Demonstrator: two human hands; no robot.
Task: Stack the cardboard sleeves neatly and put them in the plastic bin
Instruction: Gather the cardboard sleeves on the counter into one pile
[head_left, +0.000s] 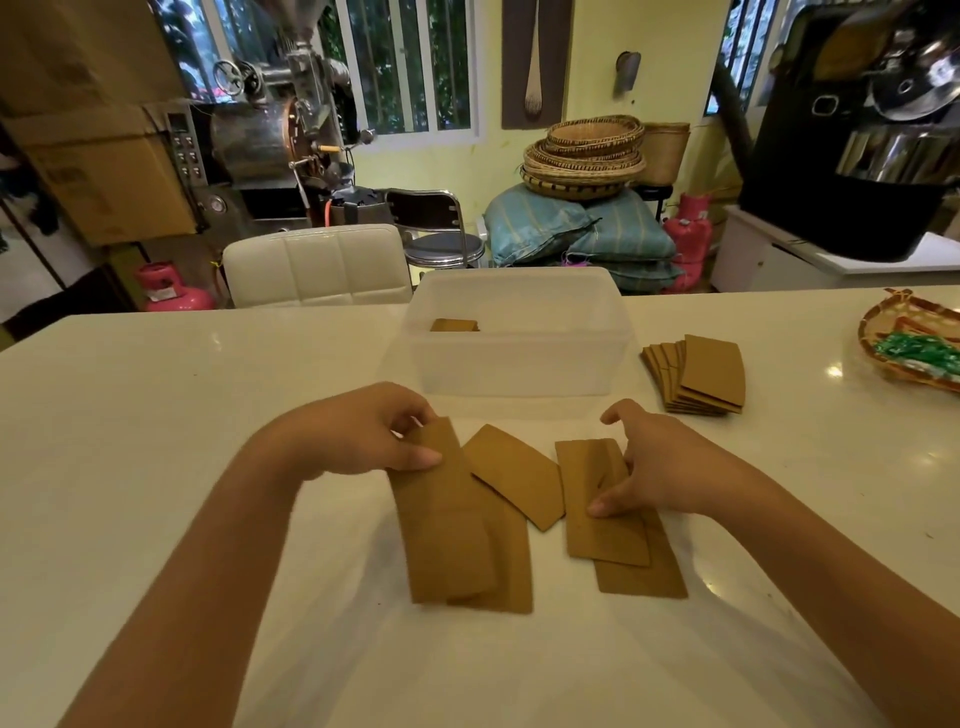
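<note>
- One plastic bin (519, 358) at twelve o'clock on the table (156, 415) — a few sleeves already inside.
- Fanned stack (698, 376) at two o'clock.
- Loose cardboard sleeves (511, 475) between the hands — probably light, flat, slippery; best pinched by the edges.
- Left hand (363, 434) clamps a sleeve pair (452, 525); right hand (654, 467) presses another pair (605, 525), fingers spread.

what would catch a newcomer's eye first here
Two bare arms reach in over the white table: the left hand pinches the top of a pair of sleeves, and the right hand presses on another pair, with a loose sleeve between them. Behind them stands the clear bin with a few sleeves inside, and a fanned stack lies to its right.
</note>
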